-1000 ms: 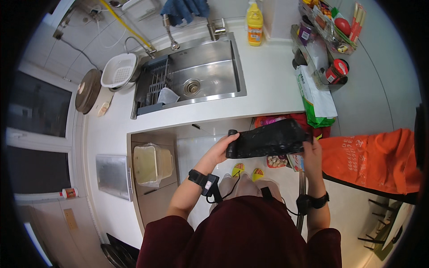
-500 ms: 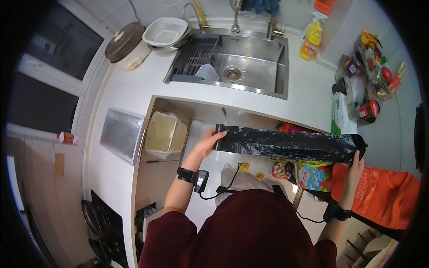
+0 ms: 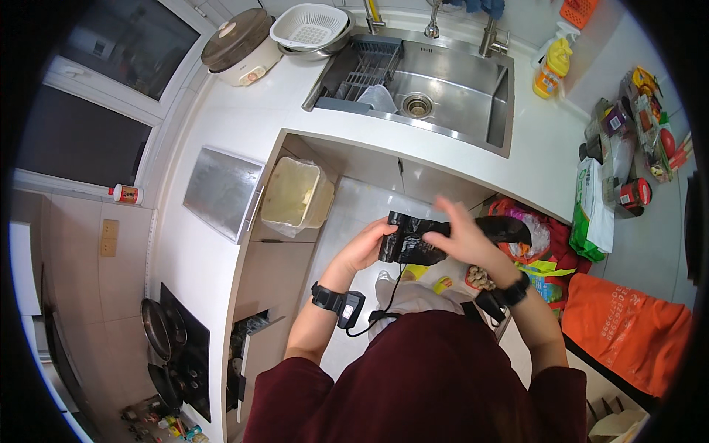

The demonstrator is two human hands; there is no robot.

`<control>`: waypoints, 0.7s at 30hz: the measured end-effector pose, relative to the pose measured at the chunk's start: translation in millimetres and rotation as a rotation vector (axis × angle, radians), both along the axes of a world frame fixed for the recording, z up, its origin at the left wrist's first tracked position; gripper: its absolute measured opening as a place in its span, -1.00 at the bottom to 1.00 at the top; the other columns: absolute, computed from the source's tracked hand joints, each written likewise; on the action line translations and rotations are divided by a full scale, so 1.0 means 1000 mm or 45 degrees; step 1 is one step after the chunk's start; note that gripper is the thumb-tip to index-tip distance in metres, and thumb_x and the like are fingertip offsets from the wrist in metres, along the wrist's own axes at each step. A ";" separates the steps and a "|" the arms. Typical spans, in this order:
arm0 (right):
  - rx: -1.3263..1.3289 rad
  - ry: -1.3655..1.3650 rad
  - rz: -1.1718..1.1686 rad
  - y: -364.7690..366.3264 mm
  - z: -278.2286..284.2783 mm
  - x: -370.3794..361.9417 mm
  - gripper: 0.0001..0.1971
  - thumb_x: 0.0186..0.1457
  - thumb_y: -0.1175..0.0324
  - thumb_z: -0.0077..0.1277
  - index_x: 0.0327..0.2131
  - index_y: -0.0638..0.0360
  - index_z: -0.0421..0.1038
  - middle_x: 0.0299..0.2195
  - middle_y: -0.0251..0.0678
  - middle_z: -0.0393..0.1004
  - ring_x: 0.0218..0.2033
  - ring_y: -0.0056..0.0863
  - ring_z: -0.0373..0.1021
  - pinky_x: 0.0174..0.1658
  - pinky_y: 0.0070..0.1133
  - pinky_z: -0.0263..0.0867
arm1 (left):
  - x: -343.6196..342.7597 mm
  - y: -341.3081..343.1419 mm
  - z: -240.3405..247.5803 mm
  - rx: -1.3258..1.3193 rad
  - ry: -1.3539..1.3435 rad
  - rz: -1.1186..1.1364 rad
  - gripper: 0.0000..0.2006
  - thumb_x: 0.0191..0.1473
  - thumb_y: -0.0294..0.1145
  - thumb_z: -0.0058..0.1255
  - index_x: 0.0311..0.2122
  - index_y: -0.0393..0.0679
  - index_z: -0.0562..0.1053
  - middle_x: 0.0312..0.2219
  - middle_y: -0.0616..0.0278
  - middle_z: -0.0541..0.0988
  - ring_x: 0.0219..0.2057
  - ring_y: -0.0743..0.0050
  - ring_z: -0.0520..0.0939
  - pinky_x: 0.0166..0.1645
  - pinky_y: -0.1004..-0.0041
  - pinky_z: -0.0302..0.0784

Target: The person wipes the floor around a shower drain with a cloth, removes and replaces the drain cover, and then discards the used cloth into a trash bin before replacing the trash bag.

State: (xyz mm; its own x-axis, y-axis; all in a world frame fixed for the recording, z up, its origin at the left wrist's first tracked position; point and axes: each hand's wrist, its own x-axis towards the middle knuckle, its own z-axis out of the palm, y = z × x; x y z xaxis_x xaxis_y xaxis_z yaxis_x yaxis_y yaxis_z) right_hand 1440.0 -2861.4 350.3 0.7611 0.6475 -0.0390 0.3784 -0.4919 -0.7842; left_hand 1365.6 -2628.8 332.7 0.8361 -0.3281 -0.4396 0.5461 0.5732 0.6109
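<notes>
A black plastic bag, rolled at one end (image 3: 415, 241), hangs in front of my body over the floor. My left hand (image 3: 362, 247) is closed on its left, rolled end. Against the bag's middle comes my right hand (image 3: 471, 238), its thumb on or just over the plastic and its fingers stretched apart, slightly blurred. Beyond that wrist, the loose end of the bag droops to the right in a curve. Black straps with small devices circle both of my wrists.
A lined waste bin (image 3: 329, 214) sits at the cabinet on the left. Ahead are a steel sink (image 3: 473, 92) and a white counter (image 3: 413, 136). Groceries in bags and an orange bag (image 3: 628, 332) lie on the right. A cooktop (image 3: 193, 369) is at the lower left.
My right hand has let go of the bag's far right end and moved left, close to my left hand. The bag, stretched out before, now sags. The view has shifted.
</notes>
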 end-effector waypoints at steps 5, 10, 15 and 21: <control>0.100 0.516 0.090 0.032 -0.022 -0.009 -0.61 0.02 0.12 0.07 -0.27 0.32 0.42 -0.50 -0.08 0.48 -0.48 -0.25 0.42 -0.34 -0.45 0.32 | -0.008 0.003 -0.011 0.362 -0.051 0.029 -0.65 0.11 -0.27 -0.09 -0.06 -0.28 0.36 -0.27 0.24 0.53 -0.30 0.56 0.55 -0.20 0.53 0.48; 0.136 0.367 0.075 0.039 -0.020 -0.022 -0.74 0.03 0.24 0.03 -0.38 0.30 0.40 -0.55 -0.02 0.44 -0.55 -0.14 0.39 -0.44 -0.40 0.28 | -0.001 -0.010 -0.026 1.251 -0.364 -0.058 -0.72 0.11 -0.26 -0.01 -0.18 -0.25 0.37 -0.40 0.18 0.54 -0.38 0.53 0.51 -0.29 0.50 0.42; 0.127 0.397 -0.141 0.019 -0.014 -0.007 -0.76 0.07 0.28 -0.01 -0.34 0.31 0.37 -0.59 -0.11 0.44 -0.60 -0.29 0.38 -0.49 -0.47 0.27 | 0.039 -0.031 -0.032 1.372 -0.575 -0.040 -0.69 0.13 -0.24 -0.03 -0.18 -0.32 0.34 -0.41 0.05 0.54 -0.38 0.36 0.53 -0.27 0.39 0.43; 0.452 0.731 -0.367 -0.025 -0.016 0.008 -0.78 0.10 0.32 -0.04 -0.31 0.33 0.36 -0.60 -0.31 0.40 -0.58 -0.63 0.33 -0.47 -0.60 0.26 | 0.085 -0.068 -0.027 1.092 -0.610 -0.263 -0.73 0.14 -0.26 -0.05 -0.17 -0.24 0.34 -0.52 0.28 0.46 -0.54 0.62 0.44 -0.48 0.58 0.37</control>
State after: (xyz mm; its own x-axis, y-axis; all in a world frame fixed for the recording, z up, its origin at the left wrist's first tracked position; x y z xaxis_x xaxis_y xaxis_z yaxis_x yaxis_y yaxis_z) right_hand 1448.2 -2886.7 334.6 0.8257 0.4724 -0.3083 -0.2464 -0.1896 -0.9504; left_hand 1450.1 -2696.3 305.9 0.9493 -0.2171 -0.2275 0.1734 -0.2422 0.9546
